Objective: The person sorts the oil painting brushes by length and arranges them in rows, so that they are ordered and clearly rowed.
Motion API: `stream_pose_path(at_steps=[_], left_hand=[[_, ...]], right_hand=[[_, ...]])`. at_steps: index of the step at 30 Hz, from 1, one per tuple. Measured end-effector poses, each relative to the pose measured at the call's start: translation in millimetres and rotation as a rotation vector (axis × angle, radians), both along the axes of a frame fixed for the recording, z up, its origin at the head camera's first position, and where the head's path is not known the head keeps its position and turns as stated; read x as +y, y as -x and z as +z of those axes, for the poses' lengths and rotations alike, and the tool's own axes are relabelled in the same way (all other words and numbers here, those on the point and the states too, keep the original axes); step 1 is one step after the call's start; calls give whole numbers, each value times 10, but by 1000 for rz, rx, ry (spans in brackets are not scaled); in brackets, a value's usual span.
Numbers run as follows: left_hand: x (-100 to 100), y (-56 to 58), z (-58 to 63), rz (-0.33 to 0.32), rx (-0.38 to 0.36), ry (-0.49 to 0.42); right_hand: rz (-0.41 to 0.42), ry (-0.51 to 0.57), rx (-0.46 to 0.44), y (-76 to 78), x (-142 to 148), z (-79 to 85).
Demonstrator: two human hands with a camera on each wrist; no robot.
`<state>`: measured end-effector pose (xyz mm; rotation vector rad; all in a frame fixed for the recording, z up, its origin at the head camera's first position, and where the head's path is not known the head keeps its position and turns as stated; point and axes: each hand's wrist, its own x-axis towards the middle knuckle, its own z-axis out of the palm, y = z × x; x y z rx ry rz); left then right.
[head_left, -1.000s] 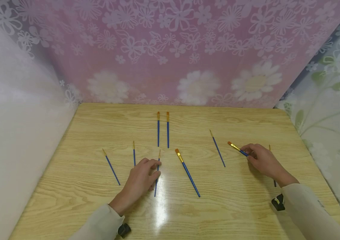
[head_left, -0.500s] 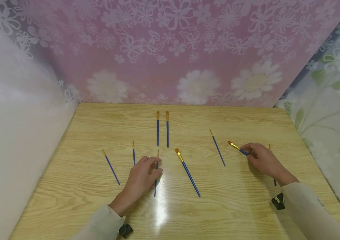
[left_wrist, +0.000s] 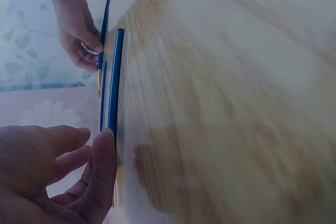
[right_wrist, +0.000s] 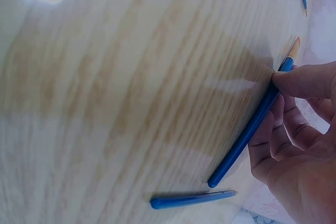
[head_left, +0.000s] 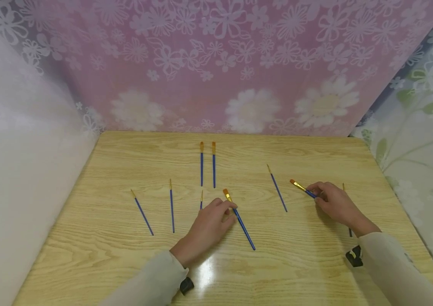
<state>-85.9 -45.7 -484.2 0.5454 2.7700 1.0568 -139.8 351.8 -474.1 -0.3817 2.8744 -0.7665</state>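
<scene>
My left hand (head_left: 208,225) reaches over a flat-tipped paintbrush (head_left: 245,229) with a blue handle and gold ferrule. The fingertips lie right at the handle just below the ferrule; in the left wrist view a fingertip overlaps the blue handle (left_wrist: 116,77), with a gap between thumb and index finger. My right hand (head_left: 335,205) pinches another flat paintbrush (head_left: 298,185) between thumb and fingers, its orange bristles pointing to the far left. The right wrist view has that blue handle (right_wrist: 244,135) slanting close along the table. A thin paintbrush (head_left: 202,199) is partly hidden behind my left hand.
Two paintbrushes, one left (head_left: 202,168) and one right (head_left: 214,170), lie parallel near the back edge. Thin brushes lie at the left (head_left: 142,212), beside them (head_left: 172,208), and right of centre (head_left: 277,189). A thin brush (head_left: 343,187) is partly covered by my right hand.
My left hand has moved right, from the thin middle paintbrush to the flat paintbrush. The thin brush to its left now shows whole. My right hand keeps its place and grip.
</scene>
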Motion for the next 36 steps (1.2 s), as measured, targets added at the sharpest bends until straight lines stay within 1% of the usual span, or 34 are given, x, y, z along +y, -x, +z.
stream_pose_path(at_steps=[3, 6, 11, 16, 18, 23, 28, 31, 33, 36], left_hand=[[72, 6, -2, -19, -21, 16], [117, 6, -1, -25, -28, 40], [170, 9, -13, -33, -18, 80], [216, 6, -38, -69, -4, 99], [228, 0, -44, -81, 15, 116], [236, -34, -27, -88, 86, 170], [243, -84, 5, -73, 160, 172], [265, -105, 19, -58, 184, 184], [289, -115, 25, -56, 197, 229], [336, -118, 32, -70, 223, 324]], right_hand=[[1, 9, 1, 6, -13, 0], [2, 8, 3, 13, -18, -5], [2, -2, 4, 22, -9, -21], [4, -3, 6, 31, 7, -40], [6, 0, 5, 34, 10, -46], [10, 5, 3, 33, 18, -50], [11, 6, 11, 38, 27, -47], [13, 9, 15, 42, 36, -48], [12, 12, 12, 42, 41, -51], [9, 10, 8, 37, 50, -58]])
